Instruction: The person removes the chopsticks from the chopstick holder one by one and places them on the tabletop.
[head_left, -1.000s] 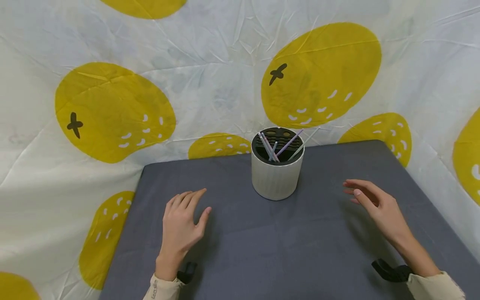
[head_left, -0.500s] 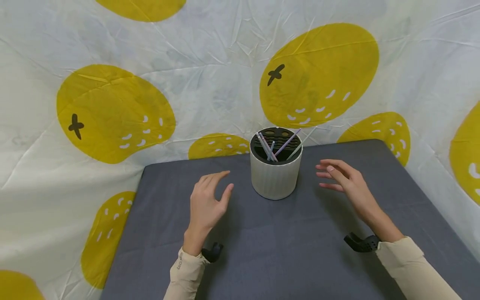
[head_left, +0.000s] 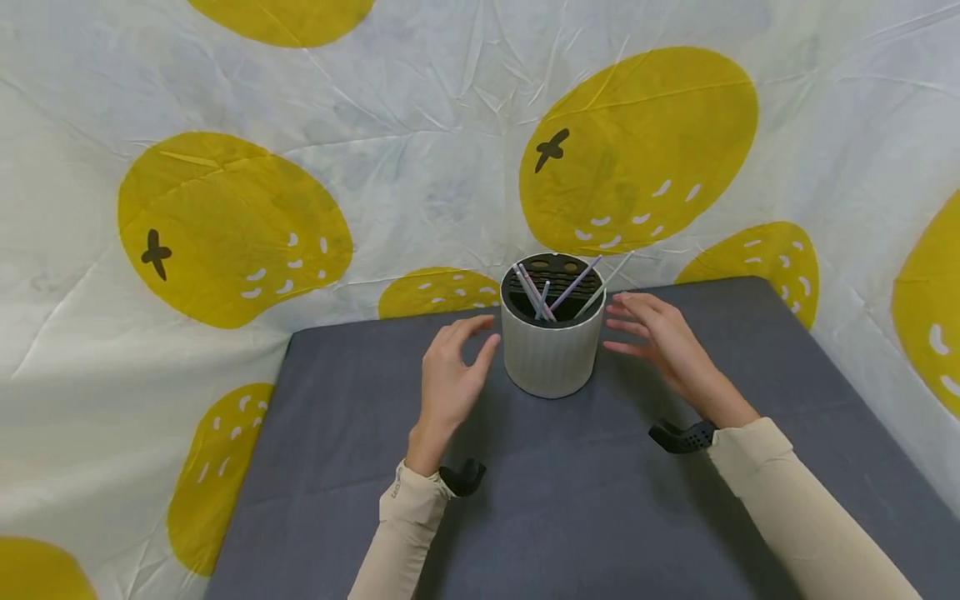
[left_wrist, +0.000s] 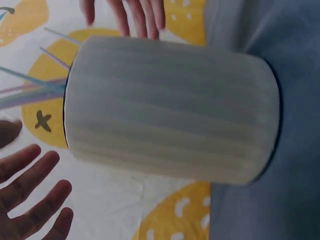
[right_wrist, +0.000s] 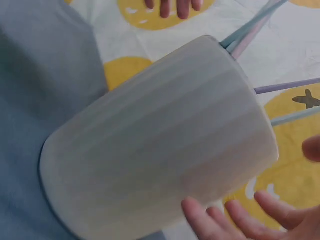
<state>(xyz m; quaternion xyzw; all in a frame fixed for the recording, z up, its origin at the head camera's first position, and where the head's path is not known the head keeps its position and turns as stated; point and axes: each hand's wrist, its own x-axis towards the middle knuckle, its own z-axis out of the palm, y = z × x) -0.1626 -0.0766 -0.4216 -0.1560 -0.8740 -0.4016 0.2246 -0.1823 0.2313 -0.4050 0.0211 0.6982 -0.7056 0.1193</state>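
Observation:
A white ribbed round holder (head_left: 551, 362) with a black slotted top stands upright near the back edge of the table. Several thin pastel sticks (head_left: 573, 287) lean out of its opening; I cannot tell exactly what they are. On the holder's left side is my left hand (head_left: 450, 375), fingers spread and loosely bent, a small gap from the wall. My right hand (head_left: 663, 342) is close by the right side, fingers extended toward it; the right wrist view shows its fingertips (right_wrist: 192, 210) near the ribbed wall, contact unclear. Neither hand grips anything.
A dark grey cloth covers the table (head_left: 570, 508). Behind it hangs a white curtain (head_left: 420, 192) printed with yellow fruit shapes, close to the holder's back. Each wrist carries a black band, such as the left wristband (head_left: 463, 477).
Both hands have moved forward and inward, from well apart on either side to close beside the holder. The holder and its sticks have stayed in place.

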